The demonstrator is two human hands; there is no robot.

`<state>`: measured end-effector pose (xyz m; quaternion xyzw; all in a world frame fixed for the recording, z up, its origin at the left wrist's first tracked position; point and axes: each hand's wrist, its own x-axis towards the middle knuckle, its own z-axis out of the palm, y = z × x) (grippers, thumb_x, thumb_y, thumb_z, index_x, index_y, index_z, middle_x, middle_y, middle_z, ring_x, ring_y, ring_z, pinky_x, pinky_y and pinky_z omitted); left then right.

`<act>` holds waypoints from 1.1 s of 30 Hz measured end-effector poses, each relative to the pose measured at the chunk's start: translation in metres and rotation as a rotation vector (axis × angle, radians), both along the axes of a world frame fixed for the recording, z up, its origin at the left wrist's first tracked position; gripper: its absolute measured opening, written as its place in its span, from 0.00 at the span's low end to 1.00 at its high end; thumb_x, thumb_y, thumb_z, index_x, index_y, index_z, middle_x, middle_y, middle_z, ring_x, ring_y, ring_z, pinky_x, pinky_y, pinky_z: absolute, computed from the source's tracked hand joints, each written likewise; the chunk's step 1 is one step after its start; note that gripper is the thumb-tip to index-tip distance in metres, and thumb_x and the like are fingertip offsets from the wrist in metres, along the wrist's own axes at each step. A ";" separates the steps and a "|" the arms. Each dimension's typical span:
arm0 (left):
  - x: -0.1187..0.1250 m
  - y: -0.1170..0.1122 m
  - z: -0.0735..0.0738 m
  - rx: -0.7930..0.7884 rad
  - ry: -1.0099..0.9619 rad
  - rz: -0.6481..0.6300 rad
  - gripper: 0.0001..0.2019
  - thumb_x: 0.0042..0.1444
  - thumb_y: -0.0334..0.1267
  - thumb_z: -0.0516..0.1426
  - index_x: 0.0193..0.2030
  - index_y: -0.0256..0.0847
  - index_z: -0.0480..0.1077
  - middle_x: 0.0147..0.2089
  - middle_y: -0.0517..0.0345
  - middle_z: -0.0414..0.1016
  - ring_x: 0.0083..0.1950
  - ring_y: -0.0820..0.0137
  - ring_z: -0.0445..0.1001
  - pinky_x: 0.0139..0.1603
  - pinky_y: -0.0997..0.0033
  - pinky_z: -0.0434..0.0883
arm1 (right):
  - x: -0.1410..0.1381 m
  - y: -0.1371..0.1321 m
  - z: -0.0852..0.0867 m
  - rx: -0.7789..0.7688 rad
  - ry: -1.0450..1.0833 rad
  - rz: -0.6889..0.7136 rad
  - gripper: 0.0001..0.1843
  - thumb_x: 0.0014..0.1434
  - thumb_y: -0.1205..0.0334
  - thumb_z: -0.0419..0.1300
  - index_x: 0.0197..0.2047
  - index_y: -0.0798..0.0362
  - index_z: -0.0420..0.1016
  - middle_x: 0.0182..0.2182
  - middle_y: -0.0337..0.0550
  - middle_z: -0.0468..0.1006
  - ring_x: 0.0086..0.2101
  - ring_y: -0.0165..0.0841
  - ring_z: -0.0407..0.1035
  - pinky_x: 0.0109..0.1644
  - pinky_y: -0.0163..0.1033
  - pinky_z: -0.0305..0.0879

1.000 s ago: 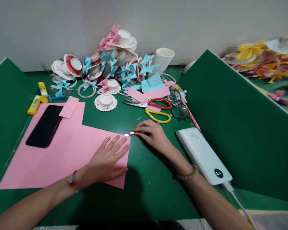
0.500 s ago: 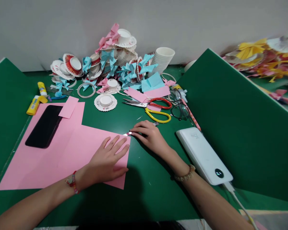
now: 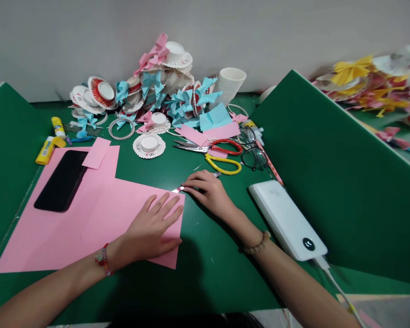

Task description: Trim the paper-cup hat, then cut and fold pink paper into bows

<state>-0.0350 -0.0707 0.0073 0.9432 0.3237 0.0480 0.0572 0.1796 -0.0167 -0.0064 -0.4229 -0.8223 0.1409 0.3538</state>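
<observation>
A large pink paper sheet (image 3: 89, 214), with a notch cut from its upper right, lies on the green table. My left hand (image 3: 155, 228) rests flat on its right end, fingers spread and pressing it down. Just beyond the sheet's top right corner, my right hand (image 3: 207, 193) pinches a thin, shiny blade-like tool (image 3: 176, 189). Its tip meets the paper's top edge near my left fingertips, and its grey rear end shows behind the knuckles. My fingers hide the middle of the tool. A black phone (image 3: 61, 181) and a small pink paper piece (image 3: 97, 153) lie on the sheet.
Scissors (image 3: 205, 148) and glasses (image 3: 254, 158) lie behind my right hand. A white power bank (image 3: 287, 221) with a cable is beside my right forearm. Paper hats (image 3: 149, 146), bows and stacked cups (image 3: 229, 84) crowd the back. Green partitions (image 3: 345, 191) stand at both sides.
The whole view has shifted slightly left. My right hand and the tool have barely moved, a touch leftward; my left hand stays in place on the paper.
</observation>
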 end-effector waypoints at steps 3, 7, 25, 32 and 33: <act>0.000 0.000 0.000 0.002 0.002 -0.001 0.31 0.57 0.53 0.50 0.63 0.35 0.57 0.68 0.46 0.53 0.67 0.52 0.52 0.63 0.48 0.52 | -0.002 0.001 -0.002 0.013 0.010 0.002 0.10 0.60 0.61 0.56 0.35 0.53 0.78 0.32 0.46 0.78 0.34 0.34 0.69 0.39 0.43 0.64; 0.000 0.000 0.000 0.002 0.001 -0.001 0.31 0.58 0.54 0.49 0.63 0.36 0.57 0.68 0.46 0.53 0.67 0.52 0.52 0.63 0.48 0.52 | -0.004 0.002 -0.002 0.013 0.018 0.005 0.10 0.61 0.61 0.56 0.36 0.53 0.78 0.33 0.46 0.78 0.34 0.34 0.69 0.40 0.43 0.63; 0.000 0.000 -0.002 -0.027 -0.051 0.014 0.32 0.56 0.52 0.53 0.62 0.34 0.58 0.67 0.39 0.54 0.68 0.50 0.52 0.63 0.48 0.55 | -0.013 0.007 -0.005 -0.013 0.005 0.008 0.10 0.60 0.60 0.56 0.36 0.52 0.78 0.33 0.46 0.78 0.35 0.35 0.69 0.42 0.44 0.61; -0.004 0.005 0.000 0.051 -0.055 -0.002 0.38 0.56 0.54 0.51 0.60 0.17 0.57 0.62 0.28 0.60 0.64 0.48 0.60 0.60 0.54 0.61 | -0.012 0.007 -0.004 -0.005 -0.008 0.017 0.10 0.61 0.60 0.56 0.36 0.52 0.78 0.34 0.45 0.78 0.35 0.34 0.69 0.42 0.44 0.61; -0.004 0.006 0.002 0.039 -0.033 0.001 0.38 0.56 0.56 0.51 0.60 0.19 0.57 0.62 0.30 0.60 0.64 0.48 0.59 0.60 0.53 0.61 | -0.012 0.007 -0.003 -0.003 -0.011 0.022 0.10 0.60 0.60 0.56 0.36 0.52 0.78 0.33 0.45 0.78 0.35 0.34 0.68 0.42 0.44 0.61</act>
